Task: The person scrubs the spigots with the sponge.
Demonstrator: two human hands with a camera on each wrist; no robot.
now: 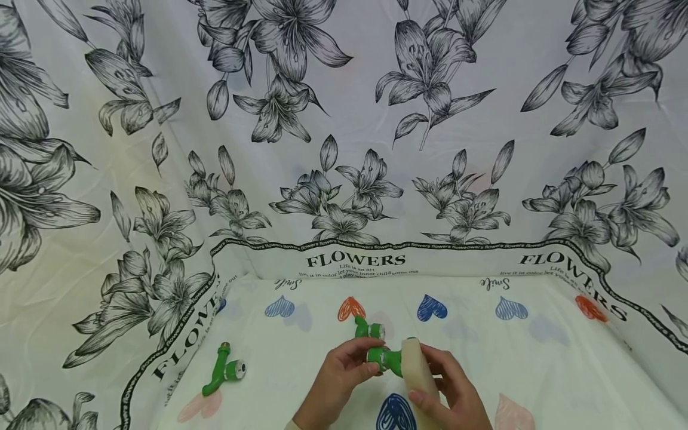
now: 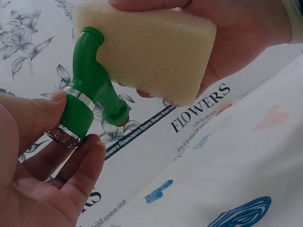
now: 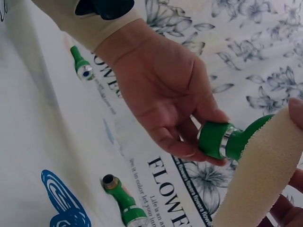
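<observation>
Green tap (image 2: 88,66) is what the work centres on, though the largest thing in view is the flower-printed curtain (image 1: 365,179) hanging behind. Before it spreads the table (image 1: 298,364), under a heart-printed cloth. Next in size come two hands, both busy above that cloth. On the right hand (image 1: 457,388), the fingers are wrapped round a pale sponge (image 1: 418,370); those of the left hand (image 1: 344,376) pinch the tap at its ribbed knob. The sponge's broad face appears to meet the tap's body, so I judge the rubbing to be under way and this piece unfinished.

Smaller still, two matching taps lie on the cloth: a left-side tap (image 1: 219,370), well apart from the hands, and a far tap (image 1: 367,328), just beyond the left fingers. Neither is being worked on (whether either has had its turn, I cannot tell). At minimum, the held one remains to be finished and set down.
</observation>
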